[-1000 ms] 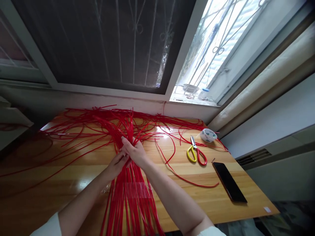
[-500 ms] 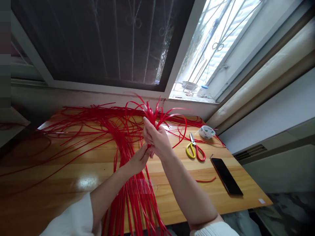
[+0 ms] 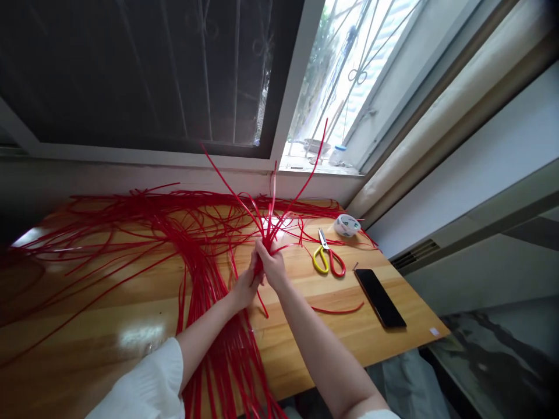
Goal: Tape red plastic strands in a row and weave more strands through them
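Observation:
My left hand (image 3: 245, 288) and my right hand (image 3: 271, 266) are close together over the middle of the table, both closed round a bunch of thin red strips (image 3: 267, 235). The strips fan up and outward above my fingers, with a few long ends reaching toward the window. My right hand grips higher on the bunch, my left lower; the part inside my palms is hidden. Below and left of my hands, a thick bundle of long red strips (image 3: 198, 273) runs over the table and hangs past its near edge.
More red strips (image 3: 144, 203) lie tangled along the back of the wooden table (image 3: 109, 308). To the right are scissors (image 3: 328, 256) with yellow and red handles, a tape roll (image 3: 347, 226), a black phone (image 3: 379, 298) and a loose red strip (image 3: 338, 310). A window stands behind.
The view has shifted right, so the table things sit further left. The strips in my hands have spread, from a curled tuft to straighter ends pointing up and outward.

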`<state>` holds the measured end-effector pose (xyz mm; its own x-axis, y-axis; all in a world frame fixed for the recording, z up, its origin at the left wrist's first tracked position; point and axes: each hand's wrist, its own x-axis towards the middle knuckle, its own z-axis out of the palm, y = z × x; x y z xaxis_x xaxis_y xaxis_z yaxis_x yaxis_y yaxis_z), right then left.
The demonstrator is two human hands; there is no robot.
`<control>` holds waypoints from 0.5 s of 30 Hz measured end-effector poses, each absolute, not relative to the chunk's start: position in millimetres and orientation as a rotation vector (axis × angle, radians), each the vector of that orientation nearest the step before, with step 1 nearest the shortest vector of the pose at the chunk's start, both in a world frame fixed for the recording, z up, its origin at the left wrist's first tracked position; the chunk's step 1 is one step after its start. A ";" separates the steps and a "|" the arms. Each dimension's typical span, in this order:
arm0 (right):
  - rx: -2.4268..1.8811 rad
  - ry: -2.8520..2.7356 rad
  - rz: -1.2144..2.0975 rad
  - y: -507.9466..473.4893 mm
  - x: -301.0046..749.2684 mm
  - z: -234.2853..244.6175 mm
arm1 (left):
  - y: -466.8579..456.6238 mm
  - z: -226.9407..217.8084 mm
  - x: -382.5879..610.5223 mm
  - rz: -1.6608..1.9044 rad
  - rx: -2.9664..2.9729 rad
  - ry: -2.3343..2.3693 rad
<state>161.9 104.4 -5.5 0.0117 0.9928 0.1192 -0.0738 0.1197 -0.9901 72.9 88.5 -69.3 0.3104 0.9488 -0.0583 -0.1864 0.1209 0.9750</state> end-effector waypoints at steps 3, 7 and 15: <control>-1.067 -1.471 1.189 113.2 183.4 9.4 | 94.5 -59.7 74.2 1.068 1.048 0.854; -1.735 -1.989 1.000 113.6 217.2 4.0 | 101.9 -40.8 65.4 1.078 0.947 0.796; -1.955 -1.927 1.164 90.2 228.8 -20.8 | 95.4 -26.5 41.8 1.079 0.779 0.723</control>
<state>228.8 90.2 -20.8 -0.1332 0.9043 -0.4057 0.7800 -0.1569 -0.6058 41.8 95.4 -26.5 0.3060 0.9430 -0.1309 -0.4796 0.2714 0.8344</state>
